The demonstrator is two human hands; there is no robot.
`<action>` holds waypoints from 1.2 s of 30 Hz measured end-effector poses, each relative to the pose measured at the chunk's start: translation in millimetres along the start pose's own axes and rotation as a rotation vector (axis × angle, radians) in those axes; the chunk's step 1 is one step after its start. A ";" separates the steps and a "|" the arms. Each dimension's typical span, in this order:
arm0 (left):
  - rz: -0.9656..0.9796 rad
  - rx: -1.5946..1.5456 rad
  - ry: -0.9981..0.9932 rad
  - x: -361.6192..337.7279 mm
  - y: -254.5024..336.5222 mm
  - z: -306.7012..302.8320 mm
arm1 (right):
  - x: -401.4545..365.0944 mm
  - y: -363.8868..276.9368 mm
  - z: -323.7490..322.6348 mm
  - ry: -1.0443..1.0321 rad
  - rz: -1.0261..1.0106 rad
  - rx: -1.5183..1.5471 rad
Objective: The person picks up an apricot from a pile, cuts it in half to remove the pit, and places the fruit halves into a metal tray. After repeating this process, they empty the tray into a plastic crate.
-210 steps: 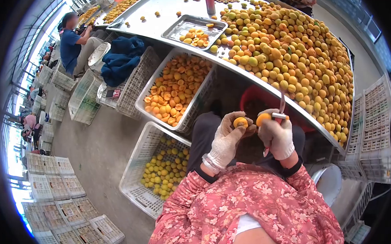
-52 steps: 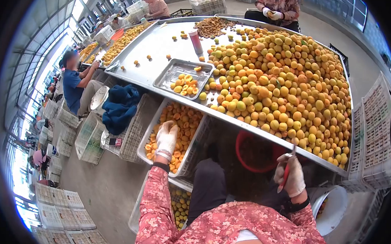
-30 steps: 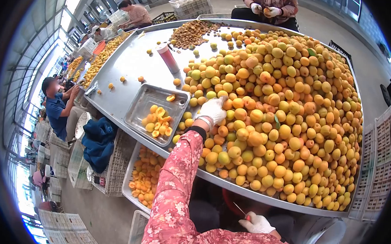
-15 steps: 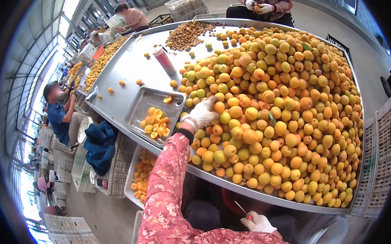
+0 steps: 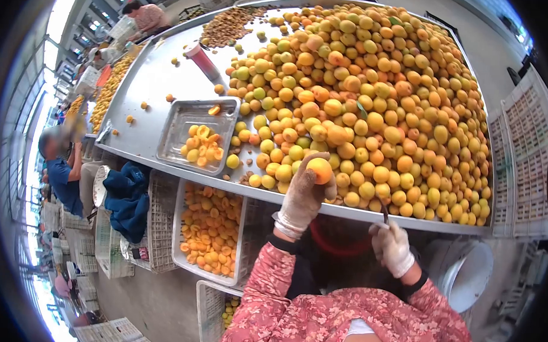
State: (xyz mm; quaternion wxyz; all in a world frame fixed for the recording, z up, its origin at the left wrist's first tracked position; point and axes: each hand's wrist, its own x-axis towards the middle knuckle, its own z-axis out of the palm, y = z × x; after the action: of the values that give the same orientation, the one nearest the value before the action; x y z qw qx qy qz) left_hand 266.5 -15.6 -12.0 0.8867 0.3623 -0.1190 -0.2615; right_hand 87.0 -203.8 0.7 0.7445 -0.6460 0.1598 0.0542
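Apricot [image 5: 319, 170], single, orange-yellow: held in the gloved left hand [image 5: 301, 202], at the near edge of the tabletop [image 5: 142, 130], before the heaped apricots [image 5: 396, 118]. Left fingers: curled around the fruit, parted by its width, gripping it. Right hand [image 5: 394, 249], gloved: fingers folded tight around a knife [image 5: 385, 210], its dark blade pointing up at the tabletop's edge, its handle hidden from me. Metal tray [image 5: 188, 115]: left of the heap, containing cut apricot pieces [image 5: 201, 144]. Red cup [image 5: 204, 62], pale-topped: beyond the tray. Brown pits [image 5: 229, 26]: piled at the far side. White crate [image 5: 246, 237]: below the near edge, well filled with apricot halves [image 5: 208, 229]. White bucket [image 5: 471, 275]: near the right hand.
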 end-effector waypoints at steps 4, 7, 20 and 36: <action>-0.007 0.001 0.090 -14.3 -18.6 19.2 | 25.3 -52.7 28.3 -0.031 -0.121 -0.150; 0.061 0.135 0.098 -17.7 -26.3 10.7 | 44.8 -58.5 45.5 -0.076 -0.218 -0.347; 0.381 0.714 0.226 -33.8 -30.9 -4.6 | 66.8 -37.5 75.1 -0.032 -0.345 -0.699; 0.463 0.895 0.338 -51.1 -37.1 -11.0 | 75.1 -6.6 92.0 0.003 -0.170 -0.498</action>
State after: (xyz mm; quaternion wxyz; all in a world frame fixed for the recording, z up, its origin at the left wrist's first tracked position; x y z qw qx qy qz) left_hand 214.2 -3.3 -47.0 0.6869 0.7064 -0.1514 0.0795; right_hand 175.1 -124.2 -5.7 0.5641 -0.8205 0.0878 0.0282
